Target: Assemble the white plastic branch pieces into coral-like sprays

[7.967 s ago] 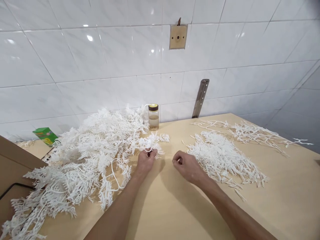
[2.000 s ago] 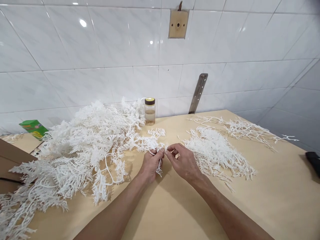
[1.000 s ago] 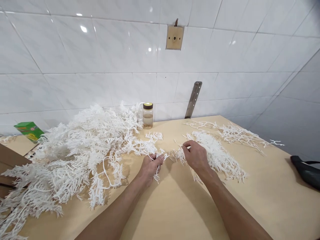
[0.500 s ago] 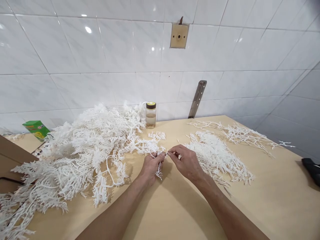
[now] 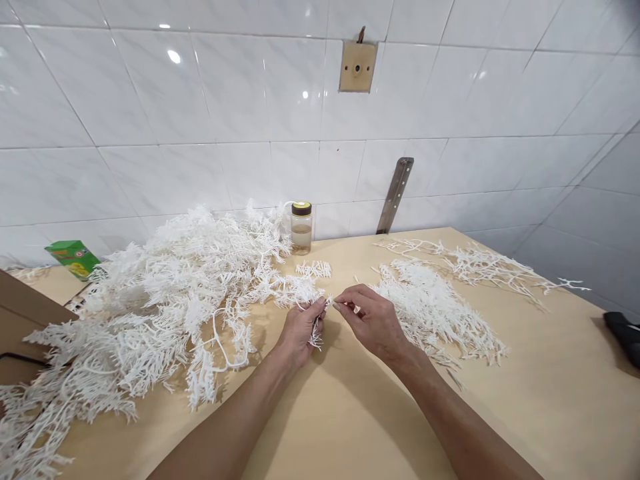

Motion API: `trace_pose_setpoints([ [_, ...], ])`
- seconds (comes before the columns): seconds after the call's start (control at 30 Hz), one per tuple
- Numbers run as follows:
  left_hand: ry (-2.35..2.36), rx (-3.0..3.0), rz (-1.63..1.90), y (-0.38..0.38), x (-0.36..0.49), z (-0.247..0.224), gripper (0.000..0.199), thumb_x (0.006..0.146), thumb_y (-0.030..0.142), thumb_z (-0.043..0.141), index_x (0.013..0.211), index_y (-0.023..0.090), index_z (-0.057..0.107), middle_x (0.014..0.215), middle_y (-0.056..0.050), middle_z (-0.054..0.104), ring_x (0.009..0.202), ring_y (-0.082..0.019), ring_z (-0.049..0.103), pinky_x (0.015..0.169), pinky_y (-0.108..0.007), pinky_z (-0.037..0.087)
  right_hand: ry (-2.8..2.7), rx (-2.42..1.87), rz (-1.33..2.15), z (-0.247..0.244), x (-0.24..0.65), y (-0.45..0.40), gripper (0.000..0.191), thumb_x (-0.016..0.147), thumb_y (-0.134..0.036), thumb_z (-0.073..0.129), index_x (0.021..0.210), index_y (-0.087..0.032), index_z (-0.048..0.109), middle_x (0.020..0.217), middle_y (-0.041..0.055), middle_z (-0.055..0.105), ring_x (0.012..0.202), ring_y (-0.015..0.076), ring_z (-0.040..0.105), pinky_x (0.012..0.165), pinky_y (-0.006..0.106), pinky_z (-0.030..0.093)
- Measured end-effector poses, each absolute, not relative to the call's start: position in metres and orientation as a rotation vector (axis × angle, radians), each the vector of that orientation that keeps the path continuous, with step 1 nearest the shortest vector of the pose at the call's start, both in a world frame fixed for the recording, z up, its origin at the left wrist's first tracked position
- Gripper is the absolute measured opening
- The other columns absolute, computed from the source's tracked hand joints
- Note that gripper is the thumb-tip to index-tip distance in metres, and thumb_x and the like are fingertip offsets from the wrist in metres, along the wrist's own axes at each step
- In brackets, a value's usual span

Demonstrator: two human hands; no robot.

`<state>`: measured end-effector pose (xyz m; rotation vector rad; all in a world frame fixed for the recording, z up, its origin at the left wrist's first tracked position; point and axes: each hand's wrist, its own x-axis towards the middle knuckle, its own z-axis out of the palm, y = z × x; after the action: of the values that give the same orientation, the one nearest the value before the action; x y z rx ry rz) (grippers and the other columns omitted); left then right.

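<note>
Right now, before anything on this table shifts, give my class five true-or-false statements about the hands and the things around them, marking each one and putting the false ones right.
1. The left hand holds a white sprig, and the right hand is close beside it. True.
2. The right hand lies flat with its fingers spread. False: its thumb and fingertips are pinched together at the sprig's tip.
3. A large heap is on the left and a smaller heap on the right. True.
4. The green box is farther left than the jar. True.
5. The jar has no lid. False: a dark lid with a yellow top covers it.
</note>
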<state>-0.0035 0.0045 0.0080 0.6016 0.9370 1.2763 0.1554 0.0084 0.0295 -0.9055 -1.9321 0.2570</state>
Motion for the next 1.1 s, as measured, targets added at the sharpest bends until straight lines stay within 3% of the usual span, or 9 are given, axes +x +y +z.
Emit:
trace_pose_setpoints([
  [0.17,0.923,0.66,1.22,0.002,-0.002,0.011,0.044,0.055,0.042,0.087,0.063,0.013,0.055,0.052,0.004,0.05,0.037,-0.002,0.037,0.038,-0.019,0.023,-1.966,-0.868,0.225,0.024,0.155,0.013,0.012,0.092,-0.021,0.056,0.092,-0.021,0.068,0.092,0.0058,0.066,0.077,0.0145,0.064,0.062,0.025,0.054],
  [0.37,0.957,0.694,1.197,-0.001,-0.001,0.015,0.042,0.055,0.041,0.086,0.059,0.014,0.054,0.045,0.006,0.045,0.037,-0.003,0.035,0.038,-0.019,0.022,-1.994,-0.941,0.337,0.024,0.157,0.013,0.014,0.092,-0.025,0.054,0.09,-0.02,0.068,0.088,0.0056,0.068,0.072,0.0151,0.064,0.063,0.028,0.055],
  [0.57,0.911,0.694,1.103,0.003,-0.008,0.01,0.036,0.06,0.038,0.083,0.061,0.013,0.057,0.046,0.005,0.045,0.035,-0.002,0.031,0.037,-0.019,0.017,-1.862,-1.149,0.882,0.028,0.161,0.012,0.028,0.091,-0.043,0.055,0.091,-0.02,0.071,0.066,0.0008,0.066,0.048,0.013,0.062,0.048,0.025,0.052],
  [0.67,0.866,0.714,1.064,0.004,-0.012,0.011,0.033,0.062,0.035,0.08,0.06,0.013,0.056,0.046,0.005,0.044,0.035,-0.002,0.03,0.037,-0.019,0.017,-1.814,-1.175,1.041,0.026,0.164,0.014,0.029,0.089,-0.044,0.057,0.093,-0.019,0.072,0.059,-0.0008,0.065,0.044,0.0133,0.063,0.047,0.024,0.053],
  [0.77,0.854,0.714,1.028,0.003,-0.014,0.014,0.029,0.063,0.031,0.078,0.06,0.012,0.057,0.046,0.004,0.044,0.035,-0.002,0.03,0.037,-0.02,0.017,-1.828,-1.153,0.999,0.023,0.165,0.015,0.024,0.087,-0.038,0.06,0.093,-0.019,0.073,0.057,-0.0006,0.065,0.046,0.0136,0.063,0.048,0.025,0.054],
  [0.9,0.87,0.723,1.008,0.002,-0.014,0.015,0.03,0.064,0.032,0.078,0.059,0.013,0.056,0.046,0.004,0.044,0.036,-0.002,0.032,0.036,-0.019,0.015,-1.912,-1.061,0.817,0.024,0.164,0.013,0.016,0.085,-0.03,0.061,0.09,-0.02,0.072,0.07,0.0019,0.069,0.05,0.0126,0.063,0.049,0.025,0.056],
  [1.1,0.839,0.672,0.986,0.003,-0.016,0.015,0.027,0.064,0.03,0.075,0.06,0.013,0.055,0.048,0.003,0.045,0.036,-0.002,0.031,0.036,-0.019,0.015,-1.901,-0.978,0.639,0.026,0.164,0.014,0.018,0.088,-0.036,0.061,0.088,-0.021,0.071,0.083,0.0053,0.07,0.066,0.0156,0.066,0.053,0.027,0.059],
])
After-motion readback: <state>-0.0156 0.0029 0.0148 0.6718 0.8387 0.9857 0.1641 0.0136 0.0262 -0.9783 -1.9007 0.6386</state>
